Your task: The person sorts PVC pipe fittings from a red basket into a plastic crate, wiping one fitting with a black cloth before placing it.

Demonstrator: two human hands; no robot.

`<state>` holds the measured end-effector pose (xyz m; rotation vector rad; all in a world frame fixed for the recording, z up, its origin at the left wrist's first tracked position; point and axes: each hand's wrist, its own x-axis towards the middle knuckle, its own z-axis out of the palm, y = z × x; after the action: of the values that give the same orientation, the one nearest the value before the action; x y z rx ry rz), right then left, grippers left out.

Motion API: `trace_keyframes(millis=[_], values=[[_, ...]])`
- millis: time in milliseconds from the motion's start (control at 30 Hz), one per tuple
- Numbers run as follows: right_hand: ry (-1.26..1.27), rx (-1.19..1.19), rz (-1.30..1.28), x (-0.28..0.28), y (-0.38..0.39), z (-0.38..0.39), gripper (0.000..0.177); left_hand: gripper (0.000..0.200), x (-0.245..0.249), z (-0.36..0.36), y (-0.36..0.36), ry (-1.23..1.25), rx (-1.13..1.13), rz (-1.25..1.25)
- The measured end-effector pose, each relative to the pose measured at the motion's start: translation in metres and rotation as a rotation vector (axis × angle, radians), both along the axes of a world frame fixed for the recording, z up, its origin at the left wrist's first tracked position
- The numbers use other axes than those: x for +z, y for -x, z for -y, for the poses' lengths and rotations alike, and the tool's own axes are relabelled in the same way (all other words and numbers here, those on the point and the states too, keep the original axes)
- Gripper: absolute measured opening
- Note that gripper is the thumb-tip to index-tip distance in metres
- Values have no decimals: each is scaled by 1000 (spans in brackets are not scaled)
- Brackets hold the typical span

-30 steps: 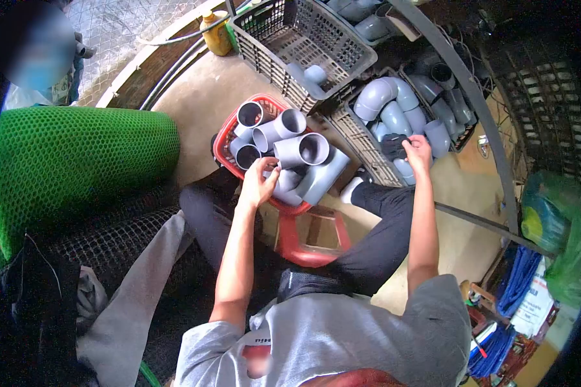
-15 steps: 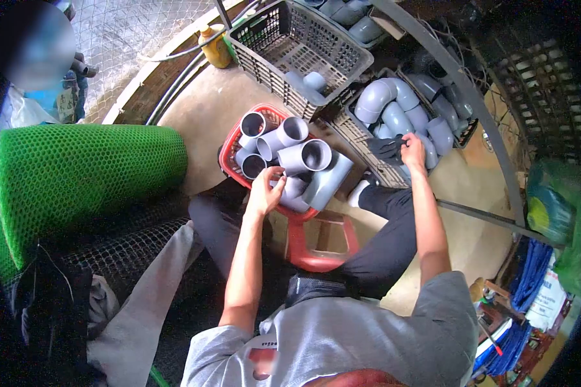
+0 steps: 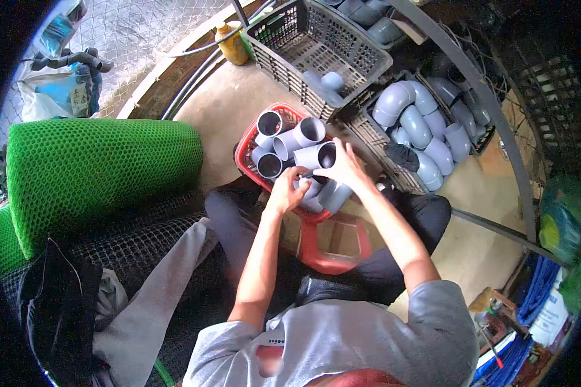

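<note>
So the bare concrete floor (image 3: 221, 108) is pretty cramped, with a green mesh roll (image 3: 103, 168) off to the side. A red stool (image 3: 334, 248) sits between the knees, and on it is a red basket (image 3: 242, 149) piled with grey pipe fittings (image 3: 284, 142). The left hand (image 3: 289, 191) curls its fingers around one at the near edge, and the right hand (image 3: 346, 166) wraps over the top tee fitting (image 3: 317, 157). Further back a grey crate (image 3: 371, 138) holds elbows (image 3: 414, 126), and a slatted basket (image 3: 310, 29) has a couple of small pieces.

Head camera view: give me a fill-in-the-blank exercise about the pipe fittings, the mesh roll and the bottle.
The left hand and right hand both touch grey pipe fittings in a ____ basket.
The mesh roll on the person's left is ____.
The bottle by the wire fence is ____.
Missing words: red; green; yellow.
</note>
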<state>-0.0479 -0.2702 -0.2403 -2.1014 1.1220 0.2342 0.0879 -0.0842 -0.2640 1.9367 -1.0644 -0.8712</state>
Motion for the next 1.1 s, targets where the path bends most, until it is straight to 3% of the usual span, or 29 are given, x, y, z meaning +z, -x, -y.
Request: trace_keyframes(millis=[100, 167, 200, 233, 367, 433, 467, 500, 567, 633, 667, 767, 833, 1000, 1033, 1100], values=[[81, -33, -10, -8, -9, -4, 112, 47, -6, -3, -2, -26, 61, -15], [129, -85, 53, -6, 0, -9, 100, 57, -8, -2, -5, -52, 275, -78], [139, -98, 145, 3, 7, -13, 98, 63, -11, -2, -9, -99, 302, -237], [149, -108, 236, 12, 17, -17, 96, 63, -8, 1, -10, -93, 311, -240], [324, -144, 442, 57, 53, -52, 96, 58, 17, 9, 7, 8, 262, -446], [441, -94, 539, 66, 69, -72, 103, 53, 30, 11, 16, 171, 185, -646], [451, -92, 546, 71, 76, -76, 104, 37, 36, 10, 19, 174, 234, -777], [462, -50, 545, 79, 82, -75, 107, 37, 43, 10, 19, 186, 232, -780], [-70, -385, 658, 76, 85, -75, 106, 19, 59, 7, 16, 377, 15, -121], [-419, -565, 626, 75, 76, -55, 110, 12, 76, 9, 16, 402, -24, -113], [-528, -487, 699, 73, 55, -32, 110, 14, 84, 13, 17, 462, -79, -70], [-491, -332, 689, 72, 39, -4, 111, 20, 86, 18, 6, 562, -107, 19], [-475, -264, 681, 64, 26, 11, 112, 25, 93, 18, -1, 564, 70, -16], [-505, -185, 689, 68, -15, 39, 119, 35, 87, 20, -20, 516, 174, 43], [-469, -182, 707, 68, -22, 48, 121, 36, 93, 19, -27, 498, 220, 96], [-459, -190, 789, 69, -41, 76, 122, 40, 92, 13, -35, 491, 446, -65]])
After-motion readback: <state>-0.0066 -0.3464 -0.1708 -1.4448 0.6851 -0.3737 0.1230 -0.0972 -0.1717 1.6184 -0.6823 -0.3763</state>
